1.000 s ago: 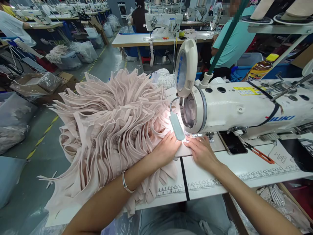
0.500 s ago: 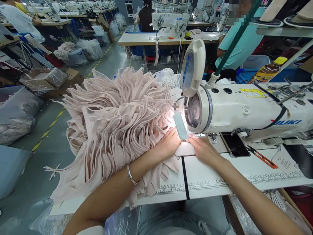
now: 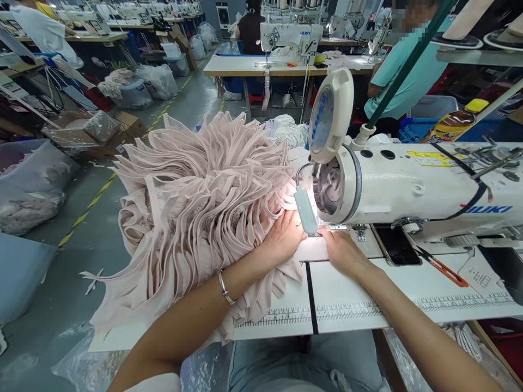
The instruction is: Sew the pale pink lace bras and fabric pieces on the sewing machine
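A large heap of pale pink fabric pieces [image 3: 196,218] lies on the left of the white sewing table [image 3: 351,305]. The white sewing machine [image 3: 392,179] stands on the right, its round end cover [image 3: 332,115] swung up. A lit grey lamp [image 3: 305,211] hangs by the needle area and hides part of it. My left hand [image 3: 285,238] rests at the heap's right edge, beside the lamp, its fingertips washed out by glare. My right hand [image 3: 341,249] is under the machine head, its fingertips partly hidden. What fabric lies between the hands cannot be made out.
A phone [image 3: 397,245], orange-handled snips [image 3: 445,268] and a paper tag [image 3: 481,274] lie right of my right hand. A bottle [image 3: 455,122] stands behind the machine. Ahead is another sewing table [image 3: 232,65]; a person in a turquoise shirt [image 3: 404,71] sits at the right.
The whole view has shifted slightly, so most things appear a little further right. The round part inside the machine's open end has turned. Both hands remain by the lamp.
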{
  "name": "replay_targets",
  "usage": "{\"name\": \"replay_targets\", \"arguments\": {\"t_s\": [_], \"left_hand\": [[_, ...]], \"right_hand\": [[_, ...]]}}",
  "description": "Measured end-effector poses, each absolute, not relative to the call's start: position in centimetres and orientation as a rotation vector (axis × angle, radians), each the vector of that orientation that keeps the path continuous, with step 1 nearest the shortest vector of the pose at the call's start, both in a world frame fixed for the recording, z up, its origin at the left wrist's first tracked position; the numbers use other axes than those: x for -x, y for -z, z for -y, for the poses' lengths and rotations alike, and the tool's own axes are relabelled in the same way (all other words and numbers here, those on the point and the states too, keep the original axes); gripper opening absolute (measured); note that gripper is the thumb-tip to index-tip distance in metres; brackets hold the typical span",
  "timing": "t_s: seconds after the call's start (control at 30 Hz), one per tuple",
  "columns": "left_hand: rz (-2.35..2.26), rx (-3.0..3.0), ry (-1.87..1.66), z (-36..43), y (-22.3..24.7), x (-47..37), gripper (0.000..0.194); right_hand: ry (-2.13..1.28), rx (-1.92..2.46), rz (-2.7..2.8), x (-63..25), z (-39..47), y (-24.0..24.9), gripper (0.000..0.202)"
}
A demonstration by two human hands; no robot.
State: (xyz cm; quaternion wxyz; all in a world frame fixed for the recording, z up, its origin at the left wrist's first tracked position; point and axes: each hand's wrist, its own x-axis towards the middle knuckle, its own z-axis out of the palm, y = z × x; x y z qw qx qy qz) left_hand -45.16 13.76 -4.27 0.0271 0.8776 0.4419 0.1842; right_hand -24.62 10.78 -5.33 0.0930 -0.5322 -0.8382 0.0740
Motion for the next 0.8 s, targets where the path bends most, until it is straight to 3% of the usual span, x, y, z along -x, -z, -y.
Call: {"name": "replay_targets", "arguments": {"t_s": [0.1,0.23,0.5,0.8], "left_hand": [[-1.317,-2.891,-0.498,-13.3,4.4,45.1,0.014],[-1.191,-3.047,-0.376,-12.9,3.8,45.1,0.029],[-1.217,-2.744,-0.478,-14.1,3.4,45.0,0.013],[-1.140,-2.731,-0.550,-14.2,3.8,45.5,0.017]], "right_hand": [[-0.112,1.663,2.418,24.5,-11.2,6.1,0.043],[-0.035,1.691,2.366,24.3,-11.7,6.6,0.036],[0.017,1.707,2.470,25.4,-10.6,4.8,0.033],[0.230,1.631,2.406,24.6,-10.5,6.7,0.054]]}}
